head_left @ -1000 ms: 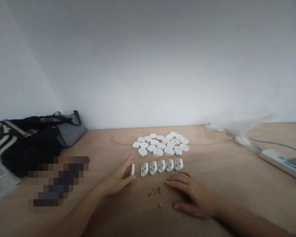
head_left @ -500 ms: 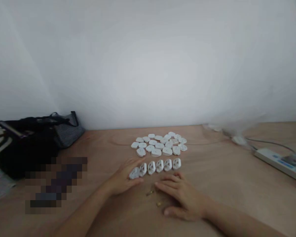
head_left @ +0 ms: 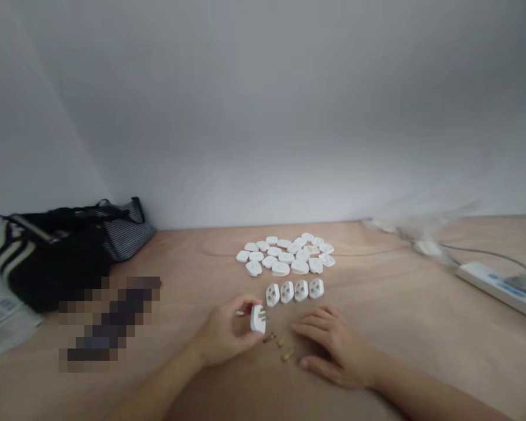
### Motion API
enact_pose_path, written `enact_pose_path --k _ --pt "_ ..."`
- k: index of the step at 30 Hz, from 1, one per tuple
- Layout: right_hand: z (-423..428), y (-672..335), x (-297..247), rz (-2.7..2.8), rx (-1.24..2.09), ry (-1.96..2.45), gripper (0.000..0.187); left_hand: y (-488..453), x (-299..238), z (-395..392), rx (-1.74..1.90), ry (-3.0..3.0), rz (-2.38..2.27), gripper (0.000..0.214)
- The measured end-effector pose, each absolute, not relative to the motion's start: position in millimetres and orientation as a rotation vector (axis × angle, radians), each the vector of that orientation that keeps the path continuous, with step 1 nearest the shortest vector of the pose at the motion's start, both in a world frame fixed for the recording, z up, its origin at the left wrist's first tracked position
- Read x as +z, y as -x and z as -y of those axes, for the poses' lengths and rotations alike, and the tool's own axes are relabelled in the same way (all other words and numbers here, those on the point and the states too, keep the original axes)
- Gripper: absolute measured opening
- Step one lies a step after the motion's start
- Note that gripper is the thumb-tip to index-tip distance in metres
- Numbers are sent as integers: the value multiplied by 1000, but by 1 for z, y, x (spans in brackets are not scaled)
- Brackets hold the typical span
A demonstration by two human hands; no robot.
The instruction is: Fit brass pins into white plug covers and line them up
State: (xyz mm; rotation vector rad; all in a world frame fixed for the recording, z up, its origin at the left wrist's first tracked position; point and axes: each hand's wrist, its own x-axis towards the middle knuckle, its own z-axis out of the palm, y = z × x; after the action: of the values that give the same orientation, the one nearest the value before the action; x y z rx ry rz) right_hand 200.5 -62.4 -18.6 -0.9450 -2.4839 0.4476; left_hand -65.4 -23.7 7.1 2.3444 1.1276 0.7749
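Note:
My left hand [head_left: 226, 334] pinches a white plug piece [head_left: 258, 318] with brass pins, held upright just above the wooden table [head_left: 390, 316]. A little to its right, a few loose brass pins [head_left: 283, 346] lie on the wood. My right hand [head_left: 335, 347] rests flat beside them, fingers stretched out, holding nothing. A short row of white plug pieces [head_left: 294, 291] with pins lies just beyond both hands. Farther back is a cluster of several white plug covers [head_left: 286, 255].
A black and striped bag [head_left: 65, 245] sits at the left against the white wall. A blurred dark patch [head_left: 109, 321] lies in front of it. Papers [head_left: 0, 318] are at the far left. A white power strip [head_left: 504, 286] with cable and clear plastic [head_left: 425, 234] lies at the right.
My left hand had set a plug piece down at the row's left end; now it has drawn back toward me, holding a plug piece upright, and the row is shorter.

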Motion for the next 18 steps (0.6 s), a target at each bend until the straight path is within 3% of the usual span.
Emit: enact_pose_path --k 4,11,18 --pt "66 -204 -17 2482 431 999 47 63 -5 41 739 -2295 -1003 36" --pt "64 -205 -20 2481 420 988 46 68 -9 41 733 -2363 -915 51" --pt "64 -205 -20 2485 432 984 46 65 -8 41 770 -2427 -723 30"
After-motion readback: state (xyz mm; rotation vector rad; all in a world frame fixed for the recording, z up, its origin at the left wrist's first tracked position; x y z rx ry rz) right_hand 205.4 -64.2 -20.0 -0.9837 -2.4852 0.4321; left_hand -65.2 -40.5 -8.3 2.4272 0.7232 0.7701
